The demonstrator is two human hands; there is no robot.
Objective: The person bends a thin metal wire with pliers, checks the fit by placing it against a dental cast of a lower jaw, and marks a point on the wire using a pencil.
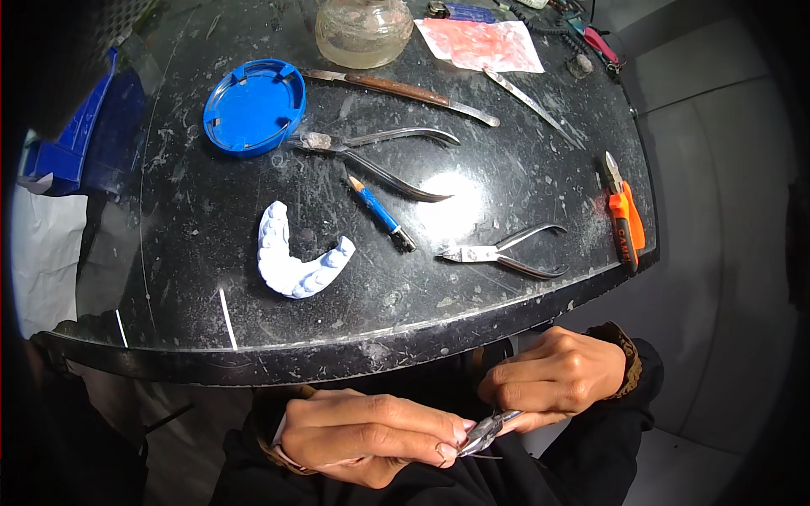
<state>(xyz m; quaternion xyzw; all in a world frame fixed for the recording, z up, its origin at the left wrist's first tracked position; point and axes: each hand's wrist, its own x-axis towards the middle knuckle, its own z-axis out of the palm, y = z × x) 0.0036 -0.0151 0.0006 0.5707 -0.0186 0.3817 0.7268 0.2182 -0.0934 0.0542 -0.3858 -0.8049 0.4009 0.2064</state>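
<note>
Scratched black tabletop point(186, 253), bright glare point(450, 207); grey surroundings point(717, 169) rightward. Right hand point(561, 371) gripping pliers point(483, 433); left hand point(371, 430) pinching wire point(488, 457).

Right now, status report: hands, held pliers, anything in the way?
Right hand gripping pliers. Left hand at their tip, beside thin wire. Nothing visibly in the way; tooth model apart, on table.

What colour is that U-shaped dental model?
The U-shaped dental model is white, slightly bluish; the head view shows it best.

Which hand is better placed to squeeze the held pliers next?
Probably the right hand: it wraps around the handle side of the pliers, while the left hand is at their tip, seemingly pinching a thin wire.
</note>
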